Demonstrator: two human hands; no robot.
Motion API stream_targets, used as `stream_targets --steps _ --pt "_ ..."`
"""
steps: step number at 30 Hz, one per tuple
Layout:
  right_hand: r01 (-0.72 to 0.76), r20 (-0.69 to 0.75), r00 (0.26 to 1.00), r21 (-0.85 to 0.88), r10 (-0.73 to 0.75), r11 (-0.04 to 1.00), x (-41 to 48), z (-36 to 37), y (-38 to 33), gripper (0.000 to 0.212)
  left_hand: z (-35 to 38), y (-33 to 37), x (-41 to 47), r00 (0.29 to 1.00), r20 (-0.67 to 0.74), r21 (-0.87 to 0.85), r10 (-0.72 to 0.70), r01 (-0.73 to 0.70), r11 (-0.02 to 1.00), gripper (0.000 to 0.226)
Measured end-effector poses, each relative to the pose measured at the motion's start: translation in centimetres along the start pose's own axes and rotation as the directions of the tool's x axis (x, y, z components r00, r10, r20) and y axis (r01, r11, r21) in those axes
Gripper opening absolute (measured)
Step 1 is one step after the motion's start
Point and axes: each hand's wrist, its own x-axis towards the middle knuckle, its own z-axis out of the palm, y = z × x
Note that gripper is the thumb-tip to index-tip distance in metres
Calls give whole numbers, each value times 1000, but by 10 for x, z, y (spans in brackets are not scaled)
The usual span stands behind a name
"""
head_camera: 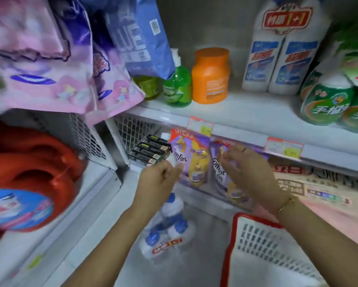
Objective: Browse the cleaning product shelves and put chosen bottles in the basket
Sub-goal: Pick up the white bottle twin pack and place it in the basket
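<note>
Two purple and yellow softener pouches stand on the lower shelf, one point(191, 160) on the left and a second point(218, 177) to its right. My left hand point(159, 179) hovers just in front of the left pouch with loosely curled fingers and holds nothing. In front of the right pouch, my right hand point(246, 170) has its fingers spread and relaxed, apart from the pouch as far as the blur lets me tell. The red basket point(235, 228) with a pale slotted wall sits low at the right, under my right forearm.
A bundle of white bottles with blue caps point(170, 226) lies below my left wrist. Black boxes point(151, 150) sit left of the pouches. The upper shelf holds a green pump bottle point(177, 88), an orange jar point(211, 77), twin white bottles point(281, 59) and green bottles point(327, 100). Red jugs point(29, 172) stand at left.
</note>
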Motion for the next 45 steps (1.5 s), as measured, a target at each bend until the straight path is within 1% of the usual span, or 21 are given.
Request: stream_targets --steps 1,2,3,4,5,6,7,11,14,16,18,21,23,25,28,30,32,35,37,40,45 --pt "-56 192 980 42 47 998 -13 21 -7 47 -6 -23 -18 997 30 18 -77 77 997 45" --pt "-101 399 915 74 63 992 -27 40 -15 60 -11 -43 -35 983 93 42 -158 154 987 28" --pt "-125 562 826 117 38 985 -39 58 -20 77 -14 -62 -51 960 173 99 -222 207 973 24" --pt "-163 688 725 148 17 976 -50 72 -26 87 -14 -79 -66 927 257 164 -272 235 958 34" --pt "-197 771 636 167 -4 966 -60 85 -33 87 -11 -96 -80 896 326 190 -302 251 949 45" --pt "-218 806 592 181 -18 959 -69 95 -41 82 -6 -112 -91 866 382 193 -322 266 944 51" --pt "-237 806 592 183 -8 954 -78 104 -47 75 -1 -124 -102 848 413 174 -331 283 943 52" --pt "-341 683 712 133 164 930 -98 121 -60 50 15 -151 -122 878 351 37 -325 334 942 40" --pt "-382 668 721 157 187 911 -103 119 -61 35 13 -148 -123 893 334 51 -301 302 952 38" --pt "-410 680 711 195 178 891 -103 114 -57 32 8 -140 -123 899 330 50 -289 289 956 38" --pt "-505 669 716 298 200 810 -102 108 -50 37 -2 -124 -117 913 315 31 -257 261 965 36" --pt "-600 593 762 497 260 626 -90 78 -46 45 -28 -78 -100 945 272 -34 -181 197 980 35" --pt "-591 545 794 585 270 556 -74 41 -50 60 -52 -39 -87 971 219 -79 -95 115 990 32" --pt "-554 505 824 628 255 546 -58 -2 -50 71 -77 4 -77 988 150 -112 44 -27 993 32" --pt "-449 364 894 728 262 519 -37 -63 -47 64 -103 72 -59 973 4 -181 230 -225 957 42" --pt "-343 231 937 746 260 571 -21 -97 -44 50 -108 109 -39 945 -86 -300 316 -327 896 41" --pt "-251 80 957 706 277 663 -3 -125 -38 40 -104 138 -13 908 -132 -395 398 -416 819 41" --pt "-199 -140 931 577 336 792 26 -149 -18 36 -83 172 35 848 -124 -415 515 -516 749 39" --pt "-192 -247 901 511 358 838 39 -154 -6 35 -64 188 65 821 -97 -415 563 -547 727 39" --pt "-190 -351 841 519 411 833 45 -147 6 34 -31 201 100 811 -23 -429 585 -537 727 39" --pt "-236 -383 762 588 523 774 48 -121 34 45 2 198 134 811 68 -451 581 -495 743 40"
